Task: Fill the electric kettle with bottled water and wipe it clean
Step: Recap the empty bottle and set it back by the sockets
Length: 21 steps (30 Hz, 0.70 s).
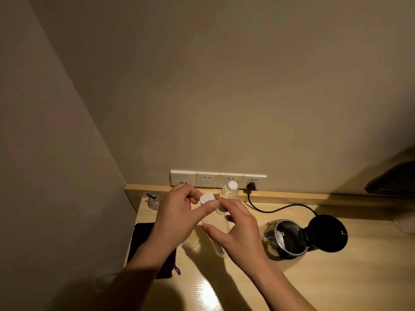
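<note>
Two bare forearms reach in from the near edge over a light wooden desk (314,277), where a glossy patch of lamp glare shows on the surface. At near left a dark purple cloth (143,243) lies flat on the desk, partly under the left forearm. The left hand (179,212) pinches a white bottle cap (207,198) between thumb and forefinger, the other fingers curled loosely. The right hand (235,227) is half open, thumb spread wide, its fingers curved around a clear plastic water bottle (216,241) that is tilted with its neck pointing toward the wall; how firmly it grips cannot be told. To the right, apart from both hands, a glass electric kettle (283,239) stands on the desk with its black lid (326,233) flipped open to the right. A black power cord (280,208) runs from the kettle to a plug in the rightmost outlet of a white socket strip (206,178) on the far wall. A second capped water bottle (229,190) stands upright beneath the sockets, and a small glass vessel with a black stick in it (154,199) sits at far left.
</note>
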Motion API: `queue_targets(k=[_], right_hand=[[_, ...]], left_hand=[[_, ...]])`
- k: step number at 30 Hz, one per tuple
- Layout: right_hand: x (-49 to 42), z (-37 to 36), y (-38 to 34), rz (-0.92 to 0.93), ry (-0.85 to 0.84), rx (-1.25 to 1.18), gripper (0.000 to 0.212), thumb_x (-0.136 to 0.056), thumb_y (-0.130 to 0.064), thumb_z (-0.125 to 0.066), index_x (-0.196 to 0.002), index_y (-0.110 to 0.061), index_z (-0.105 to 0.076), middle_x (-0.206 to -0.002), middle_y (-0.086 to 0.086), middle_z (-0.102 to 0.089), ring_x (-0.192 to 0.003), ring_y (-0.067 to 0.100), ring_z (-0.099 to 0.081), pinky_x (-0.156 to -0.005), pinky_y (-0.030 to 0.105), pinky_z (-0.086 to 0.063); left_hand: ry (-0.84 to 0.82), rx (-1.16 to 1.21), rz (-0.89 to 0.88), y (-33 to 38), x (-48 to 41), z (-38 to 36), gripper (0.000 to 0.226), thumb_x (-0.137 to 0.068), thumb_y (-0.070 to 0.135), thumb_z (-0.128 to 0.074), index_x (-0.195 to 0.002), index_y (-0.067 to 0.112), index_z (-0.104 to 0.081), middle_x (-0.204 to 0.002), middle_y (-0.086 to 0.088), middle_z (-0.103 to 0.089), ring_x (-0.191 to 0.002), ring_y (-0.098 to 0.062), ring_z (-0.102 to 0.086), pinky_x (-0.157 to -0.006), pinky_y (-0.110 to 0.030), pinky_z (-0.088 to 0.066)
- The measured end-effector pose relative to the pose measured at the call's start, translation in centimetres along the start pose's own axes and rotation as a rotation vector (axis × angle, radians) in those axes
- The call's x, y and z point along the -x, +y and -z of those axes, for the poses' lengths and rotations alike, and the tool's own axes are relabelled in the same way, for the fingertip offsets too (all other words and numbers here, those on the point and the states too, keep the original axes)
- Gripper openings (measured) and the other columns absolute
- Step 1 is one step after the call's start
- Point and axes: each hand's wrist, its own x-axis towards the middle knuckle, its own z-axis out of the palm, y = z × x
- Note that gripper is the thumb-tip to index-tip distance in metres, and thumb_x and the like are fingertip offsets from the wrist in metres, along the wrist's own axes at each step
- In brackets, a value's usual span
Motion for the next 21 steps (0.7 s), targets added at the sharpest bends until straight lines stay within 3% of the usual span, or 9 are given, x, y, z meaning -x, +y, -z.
queue_targets(k=[2, 4, 8, 12, 16, 19, 21], right_hand=[[0.0, 0.2, 0.0, -0.007, -0.029, -0.008, 0.066, -0.079, -0.038, -0.084, -0.139, -0.028, -0.061, -0.123, -0.016, -0.061, -0.116, 0.001, -0.056, -0.092, 0.017, -0.049], [-0.2, 0.7, 0.0, -0.026, -0.114, -0.111, 0.063, -0.079, -0.034, -0.085, -0.138, -0.029, -0.063, -0.121, -0.017, -0.062, -0.116, 0.007, -0.059, -0.094, 0.027, -0.053], [-1.0, 2.0, -0.2, -0.051, -0.309, -0.323, 0.057, -0.079, -0.016, -0.088, -0.131, -0.032, -0.069, -0.120, -0.003, -0.067, -0.114, 0.020, -0.063, -0.100, 0.039, -0.055], [-2.3, 2.7, -0.5, -0.103, -0.485, -0.525, 0.058, -0.076, 0.003, -0.085, -0.127, -0.022, -0.073, -0.125, 0.020, -0.066, -0.106, 0.026, -0.065, -0.102, 0.051, -0.055], [-3.5, 3.2, -1.2, -0.140, -0.713, -0.677, 0.062, -0.076, 0.020, -0.072, -0.123, -0.021, -0.075, -0.118, 0.006, -0.074, -0.101, 0.020, -0.072, -0.088, 0.031, -0.060], [-4.1, 2.9, -1.2, -0.138, -0.762, -0.712, 0.061, -0.075, 0.024, -0.069, -0.126, -0.011, -0.072, -0.121, 0.010, -0.072, -0.107, 0.021, -0.071, -0.094, 0.032, -0.058], [-4.5, 2.6, -1.0, -0.135, -0.707, -0.653, 0.062, -0.076, 0.020, -0.073, -0.126, -0.017, -0.072, -0.121, 0.007, -0.073, -0.110, 0.020, -0.069, -0.096, 0.033, -0.056]], left_hand=[[-0.023, 0.017, -0.056, -0.2, -0.1, 0.1, 0.018, -0.078, 0.038, -0.086, -0.083, 0.025, -0.074, -0.081, 0.006, -0.059, -0.070, -0.004, -0.051, -0.063, -0.015, -0.038], [-0.123, 0.035, -0.135, -0.7, -0.4, 0.7, 0.016, -0.078, 0.039, -0.084, -0.085, 0.028, -0.075, -0.085, 0.003, -0.061, -0.073, -0.009, -0.051, -0.066, -0.018, -0.041], [-0.355, 0.093, -0.201, -0.8, -1.7, 2.3, 0.021, -0.075, 0.044, -0.080, -0.091, 0.031, -0.077, -0.092, 0.005, -0.065, -0.079, -0.019, -0.057, -0.068, -0.026, -0.047], [-0.573, 0.177, -0.253, -0.4, -3.7, 3.7, 0.021, -0.077, 0.029, -0.084, -0.094, 0.019, -0.080, -0.095, -0.006, -0.068, -0.082, -0.036, -0.061, -0.070, -0.047, -0.050], [-0.742, 0.367, -0.251, 0.4, -5.1, 4.1, 0.034, -0.076, 0.029, -0.087, -0.094, 0.001, -0.077, -0.092, -0.009, -0.068, -0.080, -0.021, -0.064, -0.074, -0.029, -0.051], [-0.768, 0.443, -0.220, 0.0, -5.4, 4.0, 0.038, -0.077, 0.035, -0.086, -0.096, 0.003, -0.078, -0.093, -0.006, -0.068, -0.081, -0.018, -0.063, -0.075, -0.027, -0.052], [-0.714, 0.411, -0.207, -0.8, -5.5, 4.1, 0.038, -0.077, 0.039, -0.086, -0.100, 0.009, -0.079, -0.094, -0.007, -0.068, -0.083, -0.021, -0.064, -0.076, -0.029, -0.053]])
